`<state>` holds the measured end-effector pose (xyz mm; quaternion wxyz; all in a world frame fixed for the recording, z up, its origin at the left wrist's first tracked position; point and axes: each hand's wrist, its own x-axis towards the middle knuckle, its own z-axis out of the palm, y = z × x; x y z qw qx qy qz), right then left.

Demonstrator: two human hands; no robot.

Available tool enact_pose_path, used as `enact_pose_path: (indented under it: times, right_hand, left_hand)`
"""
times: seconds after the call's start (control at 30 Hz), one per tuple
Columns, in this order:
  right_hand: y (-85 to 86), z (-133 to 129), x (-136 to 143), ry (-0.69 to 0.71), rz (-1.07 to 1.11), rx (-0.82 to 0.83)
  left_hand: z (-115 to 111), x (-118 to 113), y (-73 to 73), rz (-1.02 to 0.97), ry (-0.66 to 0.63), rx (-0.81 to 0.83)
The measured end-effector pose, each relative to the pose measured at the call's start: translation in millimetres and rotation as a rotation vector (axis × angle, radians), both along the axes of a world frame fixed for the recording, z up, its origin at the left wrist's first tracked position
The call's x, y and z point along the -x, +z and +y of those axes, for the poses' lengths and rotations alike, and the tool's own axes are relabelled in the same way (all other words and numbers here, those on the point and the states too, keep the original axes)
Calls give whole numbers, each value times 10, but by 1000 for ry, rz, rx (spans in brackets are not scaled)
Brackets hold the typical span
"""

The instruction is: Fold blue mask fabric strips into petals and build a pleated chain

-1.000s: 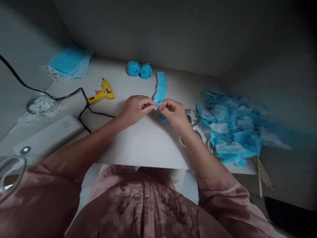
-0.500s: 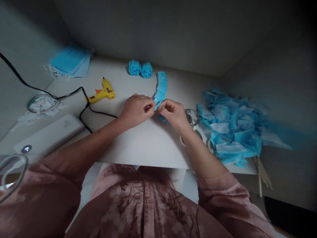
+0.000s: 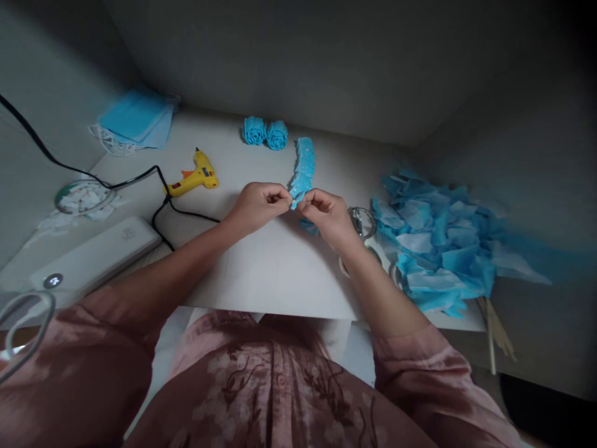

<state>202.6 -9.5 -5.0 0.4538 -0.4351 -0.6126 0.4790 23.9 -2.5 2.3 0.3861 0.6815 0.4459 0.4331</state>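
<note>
A long pleated strip of blue fabric (image 3: 304, 163) lies over the table, its near end raised between my hands. My left hand (image 3: 261, 204) pinches that end from the left, thumb against fingers. From the right, my right hand (image 3: 326, 214) pinches the same end, its fingertips almost meeting the left ones. Another small blue piece (image 3: 308, 226) shows beneath my right hand, partly covered. Beyond the strip sit two rolled blue fabric roses, a left rose (image 3: 254, 130) and a right rose (image 3: 277, 135).
A yellow glue gun (image 3: 193, 175) with a black cable lies left, near a white power bank (image 3: 96, 252). Blue face masks (image 3: 137, 118) are stacked at the back left. Blue scraps (image 3: 438, 230) pile up right, beside scissors (image 3: 361, 222) and tape rolls (image 3: 344, 266). Walls enclose the table.
Both hands keep their pinch on the strip's near end, with slight finger movement. The whole view has shifted a little; the other things stay in place.
</note>
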Motion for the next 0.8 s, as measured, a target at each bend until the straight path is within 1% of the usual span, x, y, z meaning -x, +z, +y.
enact_pose_path:
  times: [0.2,0.33,0.4,0.5,0.57,0.7,0.8]
  right_hand:
    - [52,-1,-26,-31,107,118]
    - [60,-10,-29,1,157,160]
    - [59,-15,-31,21,151,157]
    - [60,-22,-39,40,110,147]
    - [62,-21,-45,47,93,151]
    - [67,-19,-47,54,95,175]
    - [67,-23,-32,37,42,142]
  left_hand:
    - [18,28,38,-141,49,76]
    - [44,41,27,-238,71,176]
    - [57,48,9,-272,9,269]
    - [66,59,-22,-281,-139,392]
    - [62,59,-31,-282,-164,398]
    - [32,35,-5,-257,-98,326]
    - [7,12,14,-228,-71,282]
